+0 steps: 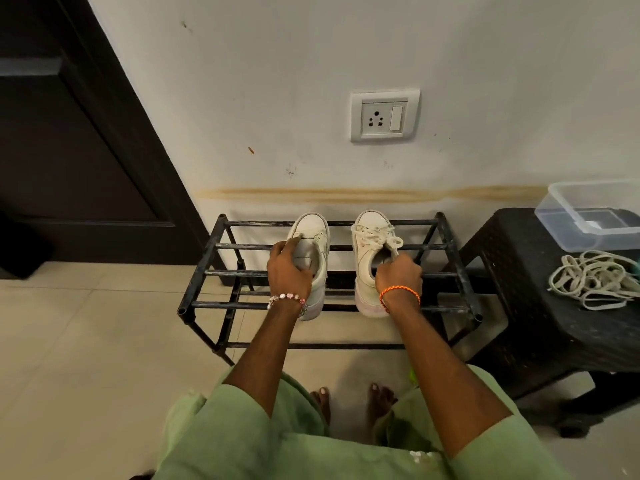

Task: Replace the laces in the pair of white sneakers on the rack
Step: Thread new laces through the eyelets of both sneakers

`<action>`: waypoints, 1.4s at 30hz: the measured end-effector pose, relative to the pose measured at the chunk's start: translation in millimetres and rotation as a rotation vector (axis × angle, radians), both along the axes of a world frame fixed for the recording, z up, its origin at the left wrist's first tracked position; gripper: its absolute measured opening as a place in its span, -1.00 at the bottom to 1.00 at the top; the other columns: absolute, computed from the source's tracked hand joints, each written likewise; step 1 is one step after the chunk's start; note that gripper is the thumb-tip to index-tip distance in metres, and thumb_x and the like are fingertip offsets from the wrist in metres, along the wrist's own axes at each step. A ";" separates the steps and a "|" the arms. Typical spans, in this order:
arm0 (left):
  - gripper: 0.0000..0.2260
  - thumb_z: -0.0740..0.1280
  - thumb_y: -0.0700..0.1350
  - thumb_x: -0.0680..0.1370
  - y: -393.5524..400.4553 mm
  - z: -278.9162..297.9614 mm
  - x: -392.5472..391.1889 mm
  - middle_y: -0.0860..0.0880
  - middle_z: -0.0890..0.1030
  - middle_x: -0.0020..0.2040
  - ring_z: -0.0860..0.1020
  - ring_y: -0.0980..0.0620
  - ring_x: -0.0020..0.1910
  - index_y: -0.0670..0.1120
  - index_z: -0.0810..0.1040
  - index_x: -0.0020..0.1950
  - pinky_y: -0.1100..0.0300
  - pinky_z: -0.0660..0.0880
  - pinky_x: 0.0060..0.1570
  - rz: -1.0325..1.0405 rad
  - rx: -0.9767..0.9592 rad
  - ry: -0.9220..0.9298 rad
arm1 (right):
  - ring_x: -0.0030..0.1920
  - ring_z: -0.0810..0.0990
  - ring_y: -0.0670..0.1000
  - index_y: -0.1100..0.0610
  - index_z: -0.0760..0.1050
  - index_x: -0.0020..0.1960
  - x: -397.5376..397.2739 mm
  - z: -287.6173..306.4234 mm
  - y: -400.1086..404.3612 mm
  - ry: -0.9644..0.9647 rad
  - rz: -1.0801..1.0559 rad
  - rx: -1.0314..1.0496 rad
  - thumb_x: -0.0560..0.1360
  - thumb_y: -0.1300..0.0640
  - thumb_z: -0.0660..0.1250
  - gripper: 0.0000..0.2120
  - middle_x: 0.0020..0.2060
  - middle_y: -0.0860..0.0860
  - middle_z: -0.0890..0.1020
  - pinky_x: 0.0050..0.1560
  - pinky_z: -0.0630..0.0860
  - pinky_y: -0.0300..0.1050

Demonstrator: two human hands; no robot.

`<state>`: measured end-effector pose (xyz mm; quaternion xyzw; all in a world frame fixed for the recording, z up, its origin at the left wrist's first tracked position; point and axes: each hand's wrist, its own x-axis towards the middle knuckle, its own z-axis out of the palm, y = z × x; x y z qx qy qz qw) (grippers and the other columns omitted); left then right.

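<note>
Both sneakers sit side by side on the top bars of the rack [207,258], toes to the wall. Your left hand [288,271] grips the left sneaker [313,237] at its collar, fingers curled over the tongue and into the mouth. That shoe shows no lace from here. Your right hand [398,271] grips the right sneaker [367,247] the same way at the rear of its opening, fingers curled round the collar edge; this one has a lace [379,235] threaded and tied in a loose bow.

Expect each shoe to be light, a one-hand lift. The sole is stiff and the upper fairly firm, but the collar and tongue are soft and will fold under your fingers, so the toe may droop as you lift. For steadier control, pinch the heel counter or cup the sole from beneath. The bars leave gaps, so lift straight up, not dragging, or a sole edge may catch.

The lace is limp and will not push; draw it out by its end after loosening the bow. A pile of loose laces [595,280] lies on the black stool [519,289] to your right, beside a clear box [588,209]. Take one by its tip so the tangle does not come with it.
</note>
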<state>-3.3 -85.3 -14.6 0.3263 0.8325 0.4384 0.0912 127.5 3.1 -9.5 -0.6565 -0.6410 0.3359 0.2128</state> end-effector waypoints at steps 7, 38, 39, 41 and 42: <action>-0.64 0.33 -0.26 0.47 -1.1 0.2 0.9 -0.24 0.46 0.25 0.43 -0.22 0.23 -0.19 0.52 0.27 0.06 0.39 0.20 0.014 -0.090 0.052 | 0.01 0.57 0.20 0.28 0.47 0.11 8.6 1.3 -1.0 0.064 0.033 -0.009 0.57 0.10 0.19 -0.73 0.02 0.22 0.58 -0.07 0.49 -0.02; -0.66 0.23 0.04 0.59 227.5 80.7 356.7 -0.17 0.57 0.20 0.53 -0.16 0.15 -0.13 0.44 0.28 0.00 0.47 0.16 -0.930 -0.156 -0.057 | 0.18 0.53 0.25 0.33 0.52 0.20 344.2 81.6 186.6 -0.182 -0.439 0.021 0.45 0.17 0.40 -0.63 0.16 0.27 0.57 0.18 0.48 0.03; -0.64 0.21 0.05 0.59 236.4 76.1 362.1 -0.17 0.56 0.22 0.52 -0.17 0.17 -0.13 0.44 0.29 0.00 0.47 0.16 -0.934 -0.169 -0.007 | 0.18 0.53 0.26 0.33 0.50 0.20 344.5 77.6 190.3 -0.214 -0.417 0.026 0.45 0.16 0.41 -0.61 0.16 0.29 0.56 0.16 0.47 0.01; -0.65 0.19 0.07 0.60 250.3 65.5 370.1 -0.16 0.57 0.19 0.52 -0.16 0.15 -0.11 0.45 0.28 0.01 0.48 0.12 -0.931 -0.208 0.075 | 0.19 0.51 0.25 0.34 0.48 0.22 343.8 67.4 192.4 -0.257 -0.393 0.012 0.46 0.11 0.42 -0.57 0.16 0.29 0.55 0.15 0.46 0.00; -0.66 0.18 0.07 0.60 254.8 61.1 373.0 -0.15 0.58 0.17 0.53 -0.16 0.14 -0.09 0.46 0.28 0.01 0.47 0.09 -0.928 -0.217 0.102 | 0.19 0.51 0.25 0.35 0.46 0.22 343.4 62.6 193.2 -0.270 -0.380 0.006 0.47 0.09 0.40 -0.57 0.17 0.29 0.54 0.15 0.44 0.00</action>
